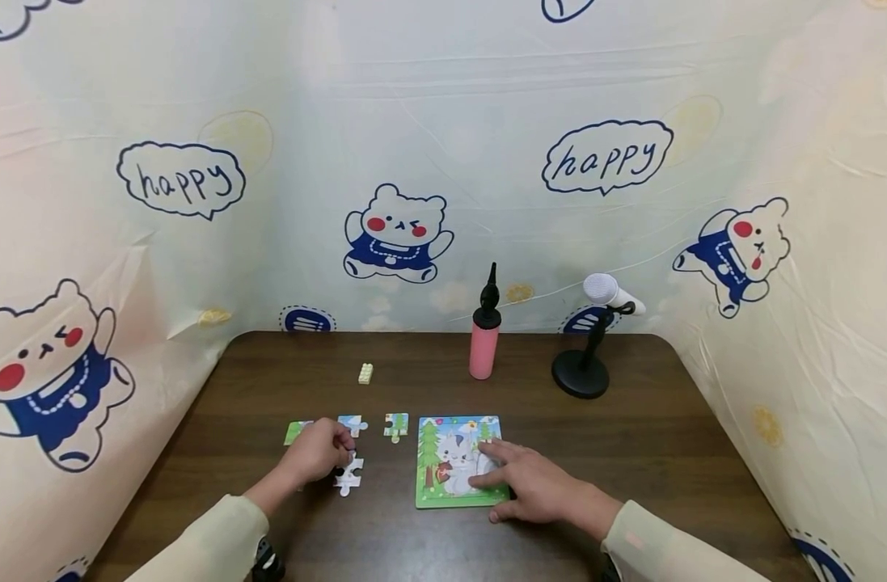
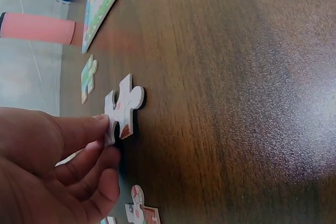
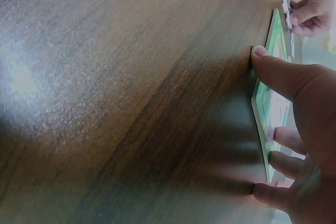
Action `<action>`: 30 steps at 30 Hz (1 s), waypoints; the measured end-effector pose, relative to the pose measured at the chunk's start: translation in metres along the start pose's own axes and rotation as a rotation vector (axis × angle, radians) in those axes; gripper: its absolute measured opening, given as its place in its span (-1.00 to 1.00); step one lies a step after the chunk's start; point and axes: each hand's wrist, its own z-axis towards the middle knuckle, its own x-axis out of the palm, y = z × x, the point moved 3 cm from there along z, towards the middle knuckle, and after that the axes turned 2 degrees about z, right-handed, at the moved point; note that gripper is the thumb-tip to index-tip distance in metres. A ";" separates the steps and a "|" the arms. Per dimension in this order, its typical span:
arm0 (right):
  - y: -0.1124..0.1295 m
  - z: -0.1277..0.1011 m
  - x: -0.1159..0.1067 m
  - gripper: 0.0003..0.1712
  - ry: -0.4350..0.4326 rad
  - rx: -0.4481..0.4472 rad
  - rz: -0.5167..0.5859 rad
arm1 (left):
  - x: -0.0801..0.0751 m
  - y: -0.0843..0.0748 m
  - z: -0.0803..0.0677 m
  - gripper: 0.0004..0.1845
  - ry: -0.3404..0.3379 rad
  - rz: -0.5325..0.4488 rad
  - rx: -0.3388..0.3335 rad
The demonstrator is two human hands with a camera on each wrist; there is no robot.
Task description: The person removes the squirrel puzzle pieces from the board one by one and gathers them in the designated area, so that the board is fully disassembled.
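Observation:
My left hand [image 1: 318,451] pinches a white jigsaw puzzle piece [image 2: 125,109] between thumb and fingertips, low over the table or on its surface; I cannot tell which. Beyond that hand lie a green puzzle piece [image 1: 294,433], partly hidden by it, a blue and white piece [image 1: 352,424], and a green and blue piece [image 1: 396,424]. Another piece [image 2: 140,213] shows at the bottom of the left wrist view. The green-edged puzzle board [image 1: 443,503], with a white cartoon animal, is touched by the spread fingers of my right hand [image 1: 545,487] at its right side.
The wooden table [image 1: 370,550] has a cream building block [image 1: 366,373] toward the back. Behind the board stands a pink hand pump [image 1: 483,347] with a black top. Farther right is a white microphone [image 1: 610,291] on a black stand [image 1: 580,374]. A printed curtain surrounds the table.

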 end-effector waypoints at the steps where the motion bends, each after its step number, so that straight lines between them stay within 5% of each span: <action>1: 0.000 0.000 0.000 -0.40 0.001 0.000 -0.001 | 0.000 0.000 0.000 -0.89 0.001 0.003 -0.011; 13: 0.003 0.002 -0.001 -0.40 0.018 0.011 -0.005 | 0.002 -0.001 0.002 -0.92 0.025 0.043 -0.081; 18: 0.004 0.001 0.000 -0.40 0.018 0.009 -0.006 | -0.001 -0.005 0.003 -0.87 -0.027 0.051 -0.067; 22: 0.004 -0.001 0.001 -0.41 0.012 0.002 -0.010 | -0.002 -0.021 0.005 -0.85 -0.068 0.049 -0.027; 30: 0.003 -0.005 -0.002 -0.39 -0.066 0.001 -0.010 | 0.021 -0.068 0.015 -0.87 0.005 -0.022 0.006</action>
